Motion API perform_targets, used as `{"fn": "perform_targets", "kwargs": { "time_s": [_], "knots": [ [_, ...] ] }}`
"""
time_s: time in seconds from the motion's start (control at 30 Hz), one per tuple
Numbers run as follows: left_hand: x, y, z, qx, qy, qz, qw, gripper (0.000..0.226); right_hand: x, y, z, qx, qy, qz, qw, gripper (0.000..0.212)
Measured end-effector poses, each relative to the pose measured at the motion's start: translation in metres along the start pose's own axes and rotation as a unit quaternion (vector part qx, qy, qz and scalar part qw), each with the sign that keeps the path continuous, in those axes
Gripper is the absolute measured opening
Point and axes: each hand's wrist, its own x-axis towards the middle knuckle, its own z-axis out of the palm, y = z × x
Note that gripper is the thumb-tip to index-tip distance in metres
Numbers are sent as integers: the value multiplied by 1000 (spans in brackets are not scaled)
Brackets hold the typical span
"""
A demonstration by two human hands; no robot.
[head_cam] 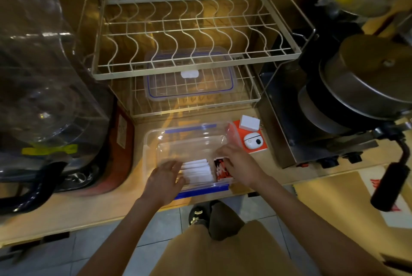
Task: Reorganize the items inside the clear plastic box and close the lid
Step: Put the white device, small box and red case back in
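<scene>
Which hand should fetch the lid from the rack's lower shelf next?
Probably the left hand: it hovers open beside the white packets. The right hand is busy on the red-and-black pack. The lid lies straight ahead.

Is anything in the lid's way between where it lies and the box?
Yes. The lid lies on the rack's lower shelf, under the upper wire shelf. Both hands, left hand and right hand, occupy the open box.
</scene>
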Motion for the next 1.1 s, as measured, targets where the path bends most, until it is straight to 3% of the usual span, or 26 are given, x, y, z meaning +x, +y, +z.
{"fn": "perform_targets", "kwargs": {
  "time_s": [0.17,0.27,0.47,0.63,0.83,1.1],
  "knots": [
    [10,31,-20,-40,45,25,998,40,-17,24,-17,88,209,71,971,24],
    [29,73,-38,-129,67,66,987,33,-17,40,-21,126,258,147,947,32],
    [80,142,-52,-212,58,107,970,38,-12,54,-26,180,263,200,926,47],
    [121,165,-42,-103,61,102,988,50,-2,58,-22,194,248,241,918,53],
    [149,187,-29,60,52,27,997,59,7,61,-22,200,226,244,922,55],
    [163,196,-17,103,43,6,994,58,11,65,-10,195,221,253,921,56]
  ]
}}
